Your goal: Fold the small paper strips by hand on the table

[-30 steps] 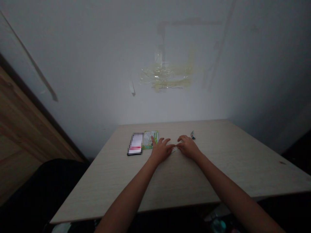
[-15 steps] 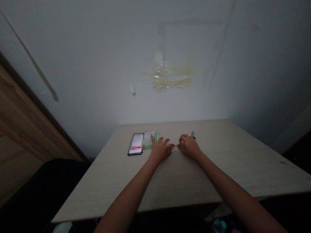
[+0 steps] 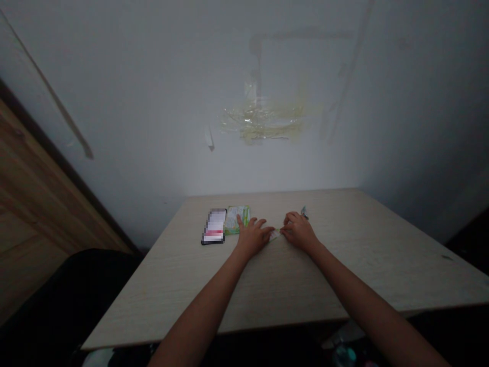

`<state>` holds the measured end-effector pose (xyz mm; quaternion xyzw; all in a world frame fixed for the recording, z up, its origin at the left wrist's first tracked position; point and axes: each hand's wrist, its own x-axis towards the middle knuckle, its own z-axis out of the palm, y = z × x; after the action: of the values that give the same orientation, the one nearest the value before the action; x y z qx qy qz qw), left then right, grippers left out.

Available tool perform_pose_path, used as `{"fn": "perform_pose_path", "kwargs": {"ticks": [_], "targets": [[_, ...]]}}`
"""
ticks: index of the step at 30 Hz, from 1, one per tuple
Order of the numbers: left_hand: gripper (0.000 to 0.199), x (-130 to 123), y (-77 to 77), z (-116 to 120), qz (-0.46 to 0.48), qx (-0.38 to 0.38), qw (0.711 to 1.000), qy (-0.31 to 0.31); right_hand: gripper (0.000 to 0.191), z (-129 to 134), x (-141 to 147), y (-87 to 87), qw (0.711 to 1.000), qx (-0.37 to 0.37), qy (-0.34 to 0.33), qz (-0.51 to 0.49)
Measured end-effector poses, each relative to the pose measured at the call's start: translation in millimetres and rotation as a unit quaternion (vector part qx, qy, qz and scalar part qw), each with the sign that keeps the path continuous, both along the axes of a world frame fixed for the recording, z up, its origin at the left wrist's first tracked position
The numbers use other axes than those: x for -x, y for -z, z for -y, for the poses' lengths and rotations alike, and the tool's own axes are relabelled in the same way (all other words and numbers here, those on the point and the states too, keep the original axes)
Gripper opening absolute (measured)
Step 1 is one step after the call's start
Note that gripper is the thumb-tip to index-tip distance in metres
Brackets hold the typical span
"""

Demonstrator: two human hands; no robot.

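Between my hands lies a small pale piece of folded paper [image 3: 274,235] with faint pink and green print, low over the tabletop. My left hand [image 3: 252,236] holds its left end at the thumb and index finger, while the other fingers are spread. Pinched fingers of my right hand [image 3: 299,230] are at the paper's right tip. A green and white printed packet or leaflet [image 3: 232,216] lies flat just beyond my left hand, one finger over its edge. Behind my right hand sits a small crumpled shiny scrap [image 3: 304,211], partly hidden.
A phone [image 3: 214,224] with a lit, blurred screen lies left of the printed packet on the pale wooden table [image 3: 183,285]. The white wall [image 3: 153,117] with old tape [image 3: 267,122] stands behind. A dark shape [image 3: 76,290] is at the left.
The small paper has tilted slightly, and more pink print shows on it. My right fingertips have shifted a little to the right; the left hand is nearly still.
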<state>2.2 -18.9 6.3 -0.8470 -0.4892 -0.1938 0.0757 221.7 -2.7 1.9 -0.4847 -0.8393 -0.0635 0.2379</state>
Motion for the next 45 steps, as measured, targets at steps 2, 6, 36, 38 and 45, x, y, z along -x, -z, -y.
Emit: {"fn": "perform_pose_path", "kwargs": {"ticks": [2,6,36,38,45], "targets": [[0.03,0.0,1.6,0.2,0.002,0.002,1.0,-0.003,0.008,-0.9,-0.6,2.4,1.0,0.001,-0.002,-0.01],[0.03,0.1,4.7,-0.5,0.003,0.012,1.0,-0.016,0.009,-2.7,-0.8,6.8,0.999,0.004,-0.001,-0.034],[0.033,-2.7,5.1,-7.6,0.108,0.025,0.982,-0.152,0.036,-7.1,16.6,11.7,0.993,0.039,-0.107,-0.043],[0.032,-4.9,3.6,-8.6,0.114,0.029,0.981,-0.155,0.037,-8.2,16.7,13.8,0.992,0.045,-0.111,-0.042],[0.025,-6.1,5.5,-9.8,0.121,0.052,0.979,-0.157,0.031,-10.0,15.5,15.2,0.989,0.06,-0.111,-0.078]]}}
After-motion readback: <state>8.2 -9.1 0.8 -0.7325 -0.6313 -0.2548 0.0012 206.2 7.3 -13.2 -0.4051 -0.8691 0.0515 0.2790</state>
